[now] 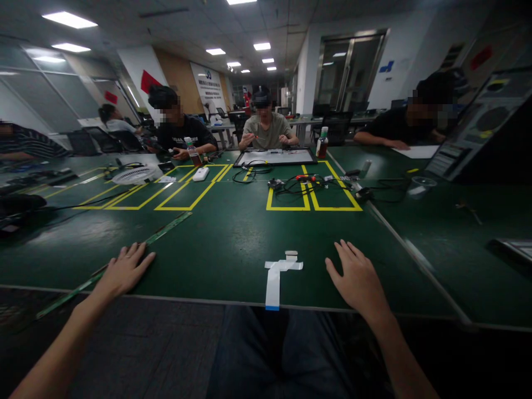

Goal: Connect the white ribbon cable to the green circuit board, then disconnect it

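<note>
My left hand lies flat on the green table with its fingers apart, over or beside a long thin green strip that runs diagonally past the table's front edge. My right hand rests on the table at the right, fingers spread, holding nothing. Between the hands, closer to the right one, lies a white flat ribbon cable with a crosswise piece and a small connector at its top. Its blue end reaches the front edge of the table. Neither hand touches the cable.
Yellow tape outlines cross the table. Black cables with a red tool, a white fan-like grille, a white box and bottles stand farther back. A computer case is at the right. Several people sit opposite.
</note>
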Action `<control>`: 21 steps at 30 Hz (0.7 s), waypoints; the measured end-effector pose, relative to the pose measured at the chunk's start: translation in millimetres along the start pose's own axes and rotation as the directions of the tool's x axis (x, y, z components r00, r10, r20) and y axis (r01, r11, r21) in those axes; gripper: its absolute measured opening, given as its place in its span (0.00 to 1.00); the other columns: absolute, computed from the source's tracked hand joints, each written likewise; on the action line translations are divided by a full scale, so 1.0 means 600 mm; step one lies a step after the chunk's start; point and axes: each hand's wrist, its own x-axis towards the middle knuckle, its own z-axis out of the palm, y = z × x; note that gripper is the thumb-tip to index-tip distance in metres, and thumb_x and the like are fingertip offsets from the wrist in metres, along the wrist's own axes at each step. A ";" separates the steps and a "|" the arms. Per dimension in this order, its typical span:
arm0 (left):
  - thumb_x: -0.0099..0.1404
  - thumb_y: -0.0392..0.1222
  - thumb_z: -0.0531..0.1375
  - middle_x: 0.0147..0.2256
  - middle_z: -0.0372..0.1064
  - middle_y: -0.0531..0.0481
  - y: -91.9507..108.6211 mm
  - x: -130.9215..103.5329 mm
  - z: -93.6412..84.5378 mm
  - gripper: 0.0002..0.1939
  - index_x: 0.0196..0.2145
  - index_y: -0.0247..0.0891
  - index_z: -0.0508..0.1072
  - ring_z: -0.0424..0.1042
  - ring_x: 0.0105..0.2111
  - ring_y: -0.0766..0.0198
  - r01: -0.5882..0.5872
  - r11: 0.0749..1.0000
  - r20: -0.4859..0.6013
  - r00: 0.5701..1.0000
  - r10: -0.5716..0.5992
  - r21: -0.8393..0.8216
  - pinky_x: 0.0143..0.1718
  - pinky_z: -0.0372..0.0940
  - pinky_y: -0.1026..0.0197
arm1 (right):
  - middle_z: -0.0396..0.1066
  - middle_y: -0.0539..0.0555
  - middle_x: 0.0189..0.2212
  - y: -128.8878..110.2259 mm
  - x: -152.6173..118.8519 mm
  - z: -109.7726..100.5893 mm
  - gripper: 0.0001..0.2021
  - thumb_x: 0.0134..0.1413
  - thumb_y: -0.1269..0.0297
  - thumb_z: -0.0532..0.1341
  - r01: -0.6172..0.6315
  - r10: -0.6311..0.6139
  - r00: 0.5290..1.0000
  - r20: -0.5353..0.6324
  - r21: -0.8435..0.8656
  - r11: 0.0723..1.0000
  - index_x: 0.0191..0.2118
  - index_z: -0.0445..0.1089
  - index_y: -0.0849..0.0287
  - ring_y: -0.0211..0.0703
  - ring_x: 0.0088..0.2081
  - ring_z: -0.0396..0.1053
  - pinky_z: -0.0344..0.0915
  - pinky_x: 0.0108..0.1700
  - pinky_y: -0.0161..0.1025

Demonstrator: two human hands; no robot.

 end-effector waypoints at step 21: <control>0.80 0.60 0.44 0.76 0.42 0.48 0.521 -0.018 -0.114 0.33 0.76 0.46 0.51 0.39 0.77 0.50 -0.708 0.551 -0.050 0.633 0.773 -0.441 0.75 0.42 0.40 | 0.66 0.68 0.67 0.005 0.000 0.007 0.29 0.71 0.51 0.51 0.033 -0.033 0.999 -0.039 -0.013 0.999 0.67 0.66 0.66 0.60 0.70 0.59 0.61 0.66 0.59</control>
